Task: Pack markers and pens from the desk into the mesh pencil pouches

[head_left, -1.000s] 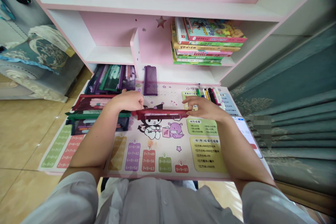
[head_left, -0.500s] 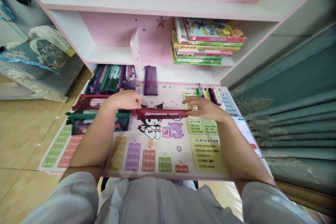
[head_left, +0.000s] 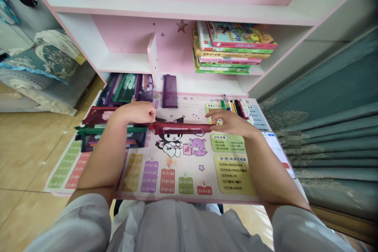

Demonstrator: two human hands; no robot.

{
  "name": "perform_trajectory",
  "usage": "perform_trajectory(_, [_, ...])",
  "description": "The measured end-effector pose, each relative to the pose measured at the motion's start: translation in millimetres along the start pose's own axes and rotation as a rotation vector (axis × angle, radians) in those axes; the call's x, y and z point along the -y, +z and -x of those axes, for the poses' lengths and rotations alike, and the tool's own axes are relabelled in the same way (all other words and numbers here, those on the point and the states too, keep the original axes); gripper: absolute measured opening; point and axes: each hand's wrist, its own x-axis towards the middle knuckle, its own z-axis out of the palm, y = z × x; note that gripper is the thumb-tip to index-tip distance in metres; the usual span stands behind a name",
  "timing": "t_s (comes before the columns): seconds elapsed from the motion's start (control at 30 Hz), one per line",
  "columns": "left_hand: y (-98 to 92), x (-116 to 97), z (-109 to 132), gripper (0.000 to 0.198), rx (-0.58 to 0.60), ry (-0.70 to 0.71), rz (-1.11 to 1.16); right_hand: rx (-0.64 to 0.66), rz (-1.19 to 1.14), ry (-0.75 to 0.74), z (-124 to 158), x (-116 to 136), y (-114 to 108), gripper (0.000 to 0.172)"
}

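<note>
A long red mesh pencil pouch (head_left: 183, 127) with pens inside stretches between my hands above the printed desk mat. My left hand (head_left: 137, 112) is closed at its left end, fingers curled in a pinch. At the other end, my right hand (head_left: 226, 121) grips the pouch corner between thumb and fingers. Another red pouch (head_left: 99, 114) lies to the left, partly behind my left forearm. In front of it is a pouch with a green zip edge (head_left: 97, 130), holding several pens.
Filled pouches (head_left: 126, 88) lean at the back left, beside a purple pouch (head_left: 169, 91). Loose markers (head_left: 238, 109) lie back right, and a phone (head_left: 277, 151) sits at the right edge. Stacked books (head_left: 233, 49) stand on the shelf.
My left hand has shifted slightly left along the red pouch's top edge. My right hand stays at the right end, nearly still.
</note>
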Motion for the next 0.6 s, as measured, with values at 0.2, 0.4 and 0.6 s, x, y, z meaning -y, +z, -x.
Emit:
perform_trajectory(0.2, [2.6, 9, -2, 0.019, -0.013, 0.024, 0.019, 0.02, 0.007, 0.01, 0, 0, 0, 0.022])
perform_trajectory(0.4, [2.1, -4, 3, 0.017, -0.131, -0.047, 0.015, -0.037, -0.009, -0.052, -3, 3, 1, 0.016])
perform_trajectory(0.6, [22.0, -41, -5, 0.024, -0.497, -0.006, 0.052, -0.254, -0.032, -0.205, 3, 14, -5, 0.015])
